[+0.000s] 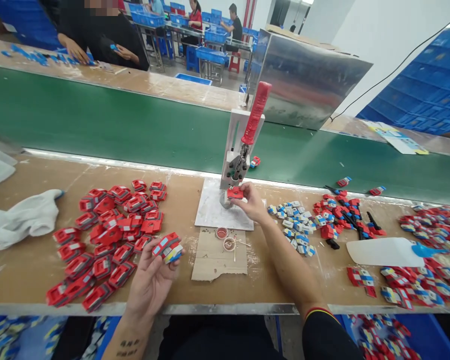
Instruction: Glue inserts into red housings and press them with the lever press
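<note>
1. Right hand (pixel 252 204) reaches forward over the brown wooden bench (pixel 30 265), fingers pinched in a closed grip on a small red plastic part (pixel 234 192) at the base of the hand press.
2. That red part sits on the fixture under the ram, long axis roughly left-right, lying flat.
3. Metal hand press with red-sleeved lever (pixel 255 112) stands on a white base plate (pixel 213 212); lever is up, tilted slightly right.
4. Left hand (pixel 150 282) is palm up near the bench's front edge, fingers curled in a closed grip around a small stack of red, blue and yellow plastic pieces (pixel 167 247); stack's long axis runs left-right, tilted up to the right.
5. Heap of red plastic pieces (pixel 108 235) lies just left of the left hand.
6. Pile of white-blue small pieces (pixel 294 225) lies just right of the right forearm.
7. Two small round caps (pixel 225 239) sit on a cardboard scrap (pixel 219 260) between the hands.
8. Green conveyor belt (pixel 97 120) runs behind the bench.
</note>
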Demonstrator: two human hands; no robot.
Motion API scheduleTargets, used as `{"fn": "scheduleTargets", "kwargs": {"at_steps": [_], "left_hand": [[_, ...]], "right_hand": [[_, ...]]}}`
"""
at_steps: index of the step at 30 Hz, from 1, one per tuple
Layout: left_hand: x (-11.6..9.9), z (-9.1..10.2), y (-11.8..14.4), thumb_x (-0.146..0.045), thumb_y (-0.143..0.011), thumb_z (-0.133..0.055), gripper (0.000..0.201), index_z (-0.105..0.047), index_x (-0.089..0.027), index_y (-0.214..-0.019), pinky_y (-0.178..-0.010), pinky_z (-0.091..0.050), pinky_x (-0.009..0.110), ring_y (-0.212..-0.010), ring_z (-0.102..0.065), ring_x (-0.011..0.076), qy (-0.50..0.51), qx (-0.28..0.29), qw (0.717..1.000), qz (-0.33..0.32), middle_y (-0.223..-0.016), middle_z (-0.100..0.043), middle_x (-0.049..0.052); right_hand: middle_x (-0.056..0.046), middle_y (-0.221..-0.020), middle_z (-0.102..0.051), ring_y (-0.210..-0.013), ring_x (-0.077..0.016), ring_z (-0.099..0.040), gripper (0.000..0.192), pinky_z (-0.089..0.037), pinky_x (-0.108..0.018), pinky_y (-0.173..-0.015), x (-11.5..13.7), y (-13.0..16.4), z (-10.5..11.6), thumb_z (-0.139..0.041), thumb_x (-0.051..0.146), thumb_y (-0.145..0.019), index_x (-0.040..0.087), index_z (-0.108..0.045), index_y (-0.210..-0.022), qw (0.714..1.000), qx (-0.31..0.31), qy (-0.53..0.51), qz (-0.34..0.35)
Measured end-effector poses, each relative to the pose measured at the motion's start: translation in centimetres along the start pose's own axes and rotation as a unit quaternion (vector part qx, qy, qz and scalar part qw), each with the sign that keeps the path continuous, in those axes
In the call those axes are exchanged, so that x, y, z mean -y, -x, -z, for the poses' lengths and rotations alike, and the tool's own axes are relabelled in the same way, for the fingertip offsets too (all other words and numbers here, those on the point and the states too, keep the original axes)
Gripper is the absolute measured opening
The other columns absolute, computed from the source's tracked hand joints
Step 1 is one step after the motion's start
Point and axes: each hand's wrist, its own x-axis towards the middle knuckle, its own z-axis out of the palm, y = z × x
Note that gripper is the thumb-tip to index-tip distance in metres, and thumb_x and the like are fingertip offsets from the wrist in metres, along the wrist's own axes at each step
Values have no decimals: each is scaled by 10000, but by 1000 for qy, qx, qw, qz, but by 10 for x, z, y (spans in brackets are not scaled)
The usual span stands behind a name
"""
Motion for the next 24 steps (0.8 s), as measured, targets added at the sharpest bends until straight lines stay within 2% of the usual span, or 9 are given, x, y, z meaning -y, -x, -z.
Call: {"fn": "scheduleTargets", "kwargs": {"at_steps": [4, 6, 8, 11, 14, 16, 19, 21, 24], "left_hand": [[-1, 0, -6, -321, -724, -979, 358, -737, -278, -985, -630, -656, 238, -772, -788, 188, -55, 4, 998, -43, -980, -817, 16], [-3, -7, -17, -333, -726, -979, 386, -721, -255, -1002, -657, -656, 249, -798, -789, 193, -110, 22, 992, -66, -949, -807, 23], [-5, -22, -38, -356, -724, -976, 466, -704, -247, -1086, -696, -657, 260, -855, -788, 201, -167, 48, 980, -94, -974, -799, 39], [-3, -52, -81, -354, -708, -971, 637, -659, -217, -1245, -851, -664, 333, -983, -787, 233, -244, 112, 954, -134, -1092, -789, 89], [4, -79, -125, -375, -711, -931, 571, -670, -155, -1168, -933, -643, 405, -1033, -775, 269, -300, 198, 920, -159, -1129, -772, 140], [9, -91, -146, -347, -707, -906, 527, -668, -154, -1135, -953, -623, 410, -1030, -768, 261, -329, 233, 901, -164, -1127, -769, 135], [16, -102, -163, -256, -707, -874, 469, -673, -161, -1120, -964, -596, 405, -996, -757, 239, -351, 260, 885, -163, -1077, -779, 110], [20, -106, -168, -206, -720, -849, 437, -679, -162, -1121, -984, -579, 411, -999, -752, 233, -363, 280, 874, -160, -1078, -783, 107], [27, -112, -171, -155, -739, -817, 399, -677, -161, -1113, -1031, -560, 426, -1052, -749, 238, -374, 316, 859, -150, -1137, -777, 121]], "right_hand": [[-20, -1004, -736, -771, -165, -707, 462, -576, -316, -670, -15, -26, 56, -724, 555, -841, 264, -435, -1053, 998, 21, 40, -48], [-30, -1008, -737, -772, -154, -681, 433, -575, -322, -718, -22, -53, 79, -761, 461, -861, 239, -473, -1096, 993, 16, 90, -74], [-47, -1026, -736, -833, -161, -680, 398, -588, -356, -818, -27, -83, 88, -805, 361, -869, 197, -547, -1123, 984, 17, 146, -97], [-84, -1184, -721, -1015, -208, -709, 340, -617, -423, -923, -29, -117, 81, -751, 369, -964, 161, -648, -1212, 969, 33, 214, -122], [-102, -1343, -678, -1147, -242, -703, 379, -629, -464, -971, -26, -128, 68, -680, 411, -1022, 186, -650, -1324, 961, 32, 248, -120], [-102, -1347, -678, -1156, -245, -699, 388, -621, -474, -987, -23, -126, 65, -696, 412, -1011, 185, -648, -1322, 961, 6, 258, -103], [-169, -1342, -662, -1222, -285, -654, 329, -559, -499, -1073, -11, -121, 69, -589, 396, -1055, 158, -666, -1269, 962, -83, 255, -53], [-212, -1381, -614, -1315, -306, -592, 430, -504, -497, -1131, 6, -120, 71, -357, 415, -1114, 148, -622, -1323, 957, -160, 243, -15], [-169, -1419, -579, -1383, -289, -563, 603, -500, -485, -1124, 49, -116, 66, -131, 521, -1115, 196, -538, -1418, 946, -264, 142, 123]]}}
